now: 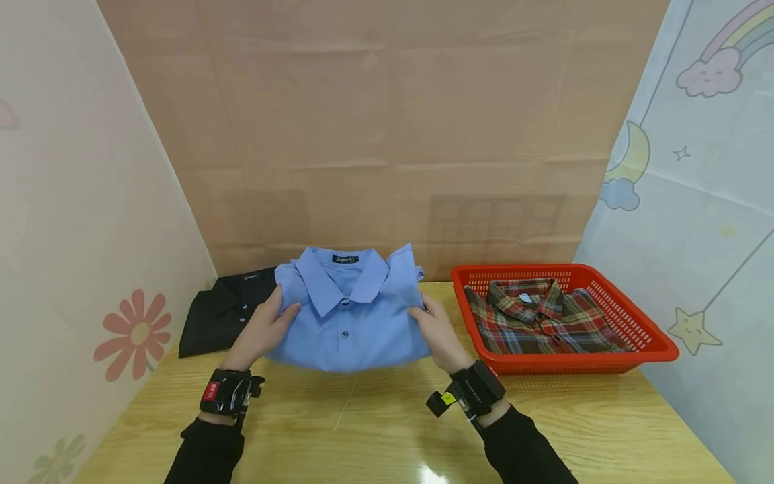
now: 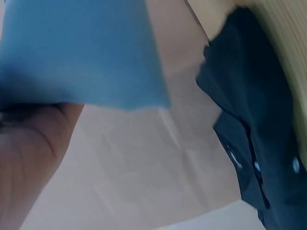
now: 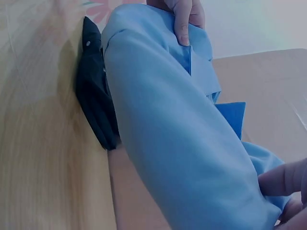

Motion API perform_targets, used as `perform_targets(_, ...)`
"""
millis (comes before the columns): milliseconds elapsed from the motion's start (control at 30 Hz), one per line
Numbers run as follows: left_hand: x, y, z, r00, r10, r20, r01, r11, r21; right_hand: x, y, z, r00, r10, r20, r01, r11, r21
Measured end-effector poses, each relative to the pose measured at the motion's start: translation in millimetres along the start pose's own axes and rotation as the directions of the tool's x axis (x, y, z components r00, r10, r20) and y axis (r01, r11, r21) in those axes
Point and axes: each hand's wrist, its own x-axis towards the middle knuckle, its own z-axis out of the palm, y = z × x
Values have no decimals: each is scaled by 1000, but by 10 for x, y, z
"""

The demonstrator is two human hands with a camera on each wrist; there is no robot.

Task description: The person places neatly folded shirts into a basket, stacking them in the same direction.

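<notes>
Both hands hold a folded light-blue shirt [image 1: 357, 336] above the table, its collar toward the back wall. My left hand [image 1: 266, 327] grips the shirt's left side, thumb on top of the cloth. On the opposite side my right hand [image 1: 440, 333] pinches the edge between thumb and fingers. The right wrist view shows the bulging folded lower edge of the shirt [image 3: 168, 124], with the right hand's fingers [image 3: 283, 182] on the cloth. A folded black shirt [image 1: 224, 312] lies on the table beyond the left hand, partly hidden by the blue one.
A red plastic basket [image 1: 568, 363] stands on the right of the wooden table [image 1: 338, 430], with a folded plaid shirt [image 1: 544, 323] inside. Brown paper [image 1: 387, 134] covers the back wall. Patterned panels [image 1: 695, 202] flank both sides.
</notes>
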Motion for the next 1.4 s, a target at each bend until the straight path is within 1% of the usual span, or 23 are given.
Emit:
perform_targets(133,88,115,104,999,7,-34,-9,998,-57,17,-67,-168,999,16,-34,-16,1000,-3)
perform_targets(267,181,248,214,998,5,-60,-12,994,-112,21,-126,-364,999,9,-47,-9,1000,-10)
perform_targets(333,222,315,264,999,5,-42,-11,987,-159,23,-144,-454,999,-10,-51,10,1000,-15)
perform_targets(500,292,468,373,998,-11,57,26,966,-259,28,-167,-662,997,-50,-65,49,999,-17)
perform_targets(533,302,495,394,998,-13,67,31,964,-263,29,-176,-705,996,-56,-70,56,998,-15)
perform_targets(600,335,549,440,998,-3,64,20,965,-263,30,-195,-795,995,-67,-74,67,998,-14)
perform_targets(733,418,656,547,999,34,14,-30,972,-233,27,-234,-979,993,-88,-80,86,996,-26)
perform_targets(833,470,733,646,999,34,-37,-42,973,-226,14,-247,-1100,992,-94,-81,91,995,-45)
perform_targets(900,498,774,718,998,28,-60,-44,962,-268,1,-250,-1167,992,-96,-83,91,994,-56)
perform_targets(1033,548,825,869,995,36,-95,-70,919,-387,-28,-255,-1279,992,-94,-88,88,994,-66)
perform_targets(1133,568,867,957,993,37,-113,-84,892,-444,-47,-259,-1352,991,-84,-104,76,994,-79)
perform_targets(1200,575,900,998,992,27,-126,-83,882,-464,-56,-261,-1396,990,-80,-112,70,994,-83)
perform_targets(1300,584,947,1044,988,27,-152,-98,871,-482,-78,-272,-1455,989,-77,-123,67,994,-84)
perform_targets(1333,590,960,1059,986,33,-162,-109,869,-482,-84,-275,-1475,989,-77,-128,66,994,-84)
perform_targets(1400,601,980,1091,981,51,-188,-134,877,-461,-101,-286,-1507,988,-77,-131,66,994,-83)
